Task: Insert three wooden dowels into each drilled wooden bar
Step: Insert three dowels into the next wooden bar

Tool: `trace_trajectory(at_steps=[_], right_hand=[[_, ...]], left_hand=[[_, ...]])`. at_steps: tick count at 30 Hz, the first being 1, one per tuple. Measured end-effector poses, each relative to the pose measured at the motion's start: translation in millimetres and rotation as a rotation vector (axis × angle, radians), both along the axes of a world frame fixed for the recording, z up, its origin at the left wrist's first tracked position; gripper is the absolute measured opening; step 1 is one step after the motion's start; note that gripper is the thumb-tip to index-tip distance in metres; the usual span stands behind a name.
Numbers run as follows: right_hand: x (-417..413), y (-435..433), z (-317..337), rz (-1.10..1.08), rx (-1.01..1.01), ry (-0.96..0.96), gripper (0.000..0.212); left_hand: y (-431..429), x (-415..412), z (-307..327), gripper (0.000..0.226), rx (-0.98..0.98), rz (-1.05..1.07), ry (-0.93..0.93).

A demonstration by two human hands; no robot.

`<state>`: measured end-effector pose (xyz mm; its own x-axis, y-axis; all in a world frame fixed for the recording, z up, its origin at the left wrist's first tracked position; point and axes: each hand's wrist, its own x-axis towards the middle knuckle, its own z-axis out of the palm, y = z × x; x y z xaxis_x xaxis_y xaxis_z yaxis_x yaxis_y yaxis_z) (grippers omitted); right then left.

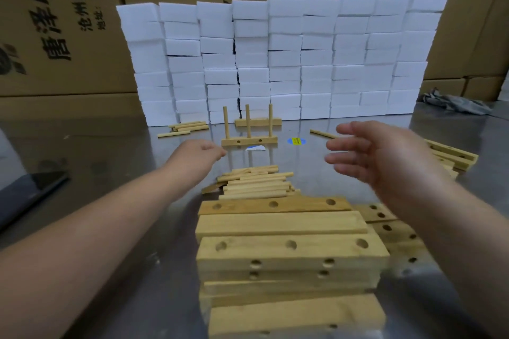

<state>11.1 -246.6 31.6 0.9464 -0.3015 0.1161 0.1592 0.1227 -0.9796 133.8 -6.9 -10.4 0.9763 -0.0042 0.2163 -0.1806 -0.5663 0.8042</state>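
- Left hand (205, 149): fingers curled, just beside the left end of a pale drilled wooden bar (249, 141); can't tell if the grip holds anything.
- Right hand (381, 158): grip released, fingers spread, nothing in it.
- That bar sits on the steel counter (110, 151), three round wooden dowels (248, 120) upright in it.
- Loose dowel pile (256, 184) between the forearms, stack of drilled bars (289, 252) nearest the camera.

Steel tabletop (110, 146). Just past left grip (205, 150): drilled bar (249, 141), three dowels (248, 121) upright. Between it and right grip (380, 157), nearer: dowel heap (256, 183), stacked bars (289, 250). Far side: foam block wall (275, 63).
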Motion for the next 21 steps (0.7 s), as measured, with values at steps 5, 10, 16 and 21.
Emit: trace_trajectory(at_steps=[5, 10, 16, 21], right_hand=[[15.2, -36.9, -5.3, -0.304, -1.099, 0.122, 0.035], [36.5, -64.7, -14.9, -0.294, -1.408, 0.474, 0.035], [44.1, -65.1, -29.3, -0.166, -1.443, 0.46, 0.035], [46.4, -62.3, -32.7, -0.186, -1.422, 0.406, 0.04]], left_hand=[[2.6, -22.2, -20.7, 0.02, 0.07, 0.141, 0.044], [12.0, -18.9, -27.5, 0.022, 0.148, 0.126, 0.126], [11.7, -18.4, -30.2, 0.012, 0.193, 0.086, 0.109], [10.5, -23.2, -29.6, 0.013, 0.208, 0.097, 0.025]])
